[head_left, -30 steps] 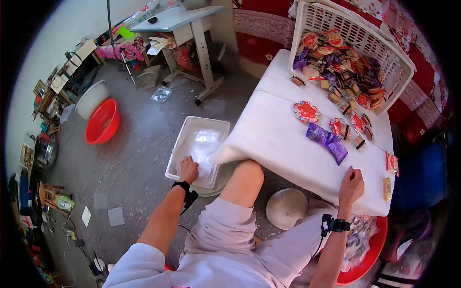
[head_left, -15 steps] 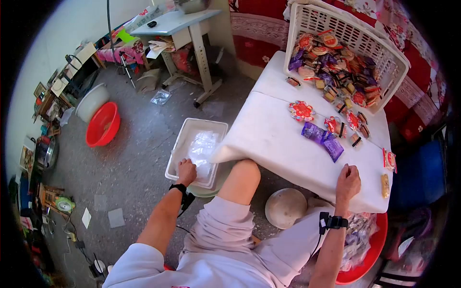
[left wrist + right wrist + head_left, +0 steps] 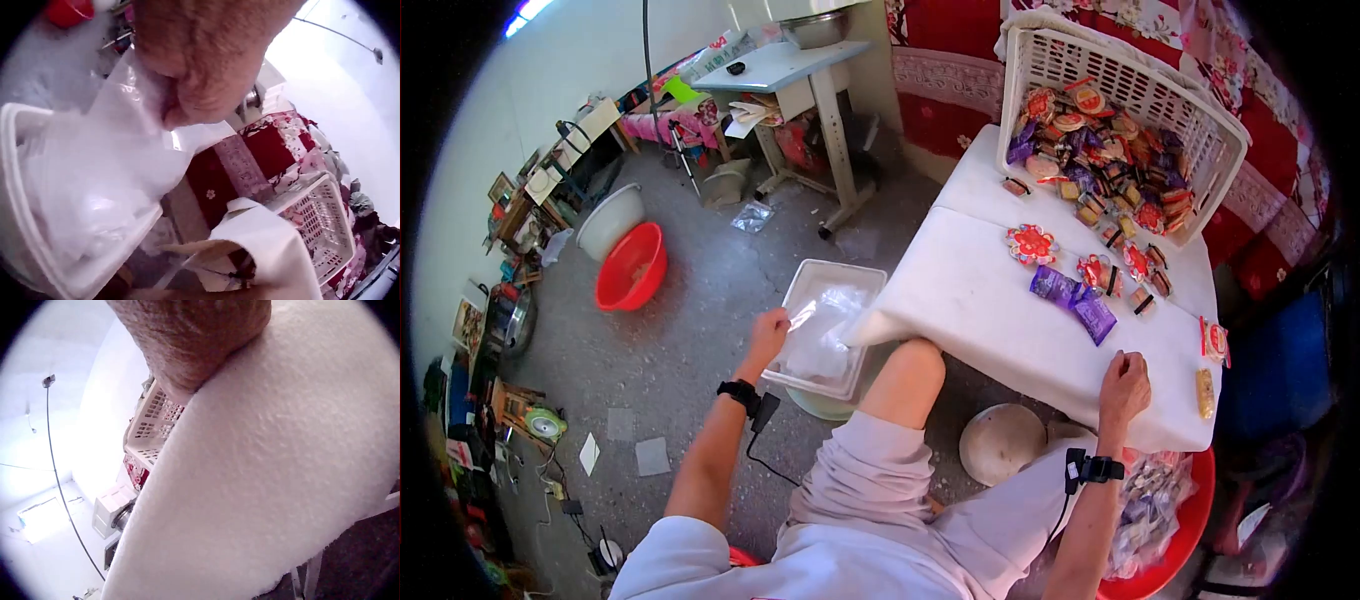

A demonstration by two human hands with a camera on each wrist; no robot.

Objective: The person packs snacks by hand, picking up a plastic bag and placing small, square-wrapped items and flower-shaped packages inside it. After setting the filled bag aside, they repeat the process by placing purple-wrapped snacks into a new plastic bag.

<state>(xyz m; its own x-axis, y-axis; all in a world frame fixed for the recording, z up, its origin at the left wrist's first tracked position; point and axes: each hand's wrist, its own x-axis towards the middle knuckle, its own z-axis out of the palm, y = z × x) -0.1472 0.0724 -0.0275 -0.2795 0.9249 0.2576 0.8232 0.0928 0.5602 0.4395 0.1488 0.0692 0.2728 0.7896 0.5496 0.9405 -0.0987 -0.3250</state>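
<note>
The left hand (image 3: 768, 335) pinches a clear plastic bag (image 3: 804, 312) above the left edge of a white tray (image 3: 874, 280) holding more clear bags. In the left wrist view the hand (image 3: 200, 69) grips the film (image 3: 119, 100), which stretches down over the tray's pile. The right hand (image 3: 1125, 388) rests with curled fingers on the white cloth (image 3: 980, 290) near the table's front edge; nothing shows in it. In the right wrist view that hand (image 3: 200, 337) lies against the cloth (image 3: 250, 475), its fingers mostly hidden. Purple packets (image 3: 1075, 303) lie on the cloth beyond the right hand.
A white slotted basket (image 3: 1220, 130) of wrapped snacks lies tipped at the table's back. Small packs (image 3: 1032, 244) are scattered before it. A red tub (image 3: 1190, 530) of packets stands below the table's right side, a round stool (image 3: 1002, 444) between the legs. Basins (image 3: 632, 268) stand on the floor.
The left hand has risen out of the tray and moved left, drawing up a clear bag. The right hand stays in about the same place on the cloth. The head view has shifted slightly.
</note>
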